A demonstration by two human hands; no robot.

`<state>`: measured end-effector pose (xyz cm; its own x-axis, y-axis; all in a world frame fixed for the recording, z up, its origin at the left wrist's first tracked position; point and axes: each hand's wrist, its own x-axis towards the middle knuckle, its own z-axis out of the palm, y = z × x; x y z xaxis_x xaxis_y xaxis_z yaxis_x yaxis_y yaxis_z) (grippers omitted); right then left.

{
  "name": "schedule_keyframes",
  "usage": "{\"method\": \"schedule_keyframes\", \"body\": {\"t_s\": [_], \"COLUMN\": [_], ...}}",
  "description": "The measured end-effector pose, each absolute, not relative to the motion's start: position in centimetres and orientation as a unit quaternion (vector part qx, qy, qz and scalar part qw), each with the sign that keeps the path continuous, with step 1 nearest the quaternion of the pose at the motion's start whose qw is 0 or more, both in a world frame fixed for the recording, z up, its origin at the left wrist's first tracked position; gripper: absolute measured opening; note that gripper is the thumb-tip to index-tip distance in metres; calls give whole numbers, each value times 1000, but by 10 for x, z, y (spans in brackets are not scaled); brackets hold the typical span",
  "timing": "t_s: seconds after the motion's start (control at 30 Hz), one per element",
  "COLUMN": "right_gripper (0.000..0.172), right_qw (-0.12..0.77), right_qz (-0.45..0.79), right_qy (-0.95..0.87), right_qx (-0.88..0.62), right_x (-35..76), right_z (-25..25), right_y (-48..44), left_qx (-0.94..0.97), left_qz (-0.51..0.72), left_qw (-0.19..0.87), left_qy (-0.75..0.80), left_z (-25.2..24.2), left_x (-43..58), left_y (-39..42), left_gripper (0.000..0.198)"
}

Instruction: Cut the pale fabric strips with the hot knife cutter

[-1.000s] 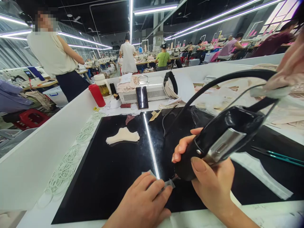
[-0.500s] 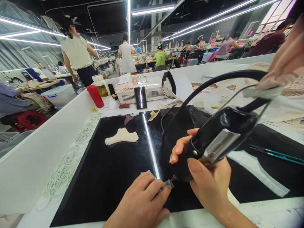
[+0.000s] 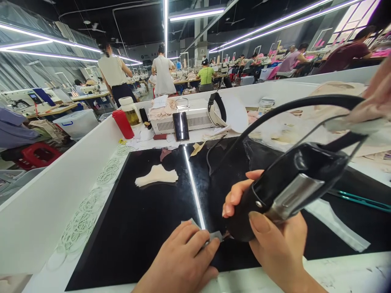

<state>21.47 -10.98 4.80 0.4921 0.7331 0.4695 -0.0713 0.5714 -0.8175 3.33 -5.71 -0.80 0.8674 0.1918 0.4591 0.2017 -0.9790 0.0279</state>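
Observation:
My right hand (image 3: 275, 228) is wrapped round a black handheld tool (image 3: 299, 183) with a metal plate on its side and a thick black cable. The tool's tip points down to the left, at the edge of a small grey piece (image 3: 216, 236). My left hand (image 3: 189, 252) presses that piece onto the black mat (image 3: 146, 244), its fingers bent together over it. Most of the piece is hidden under the fingers. To the right lie a pale curved strip (image 3: 339, 224) and green tweezers (image 3: 363, 200), partly behind the tool.
A cream fabric piece (image 3: 157, 175) lies on the mat's left half. Pale green cord loops (image 3: 82, 221) line the left side. Behind stand a phone (image 3: 181, 126), a white box (image 3: 195, 118), a red cup (image 3: 123, 124) and a jar (image 3: 130, 112). Several people are farther off.
My right hand and the tool have shifted slightly right and down, with the cable. My left hand has stayed put. A standing person at the back left has moved right.

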Motion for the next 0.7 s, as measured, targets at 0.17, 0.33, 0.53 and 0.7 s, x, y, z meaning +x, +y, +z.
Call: {"method": "schedule_keyframes", "body": {"t_s": [0.17,0.33,0.53,0.7], "right_gripper": [32,33,27,27], "right_qw": [770,764,754,748], "right_qz": [259,253,238,234], "right_qy": [-430,-433,-443,-442], "right_qx": [-395,-406,-424,-437], "right_x": [214,219,221,224], "right_z": [47,39,38,35], "right_y": [-112,-112,-109,-110], "left_qx": [-963,-945,-933,-936], "left_qz": [-252,-307,-333,-315], "left_qw": [12,57,95,119], "left_qy": [-100,-96,-94,-103], "left_z": [-10,-17,-30,-42], "left_x": [36,40,42,45], "left_y": [-56,-53,-49,-45], "left_gripper": [32,31,28,10]}}
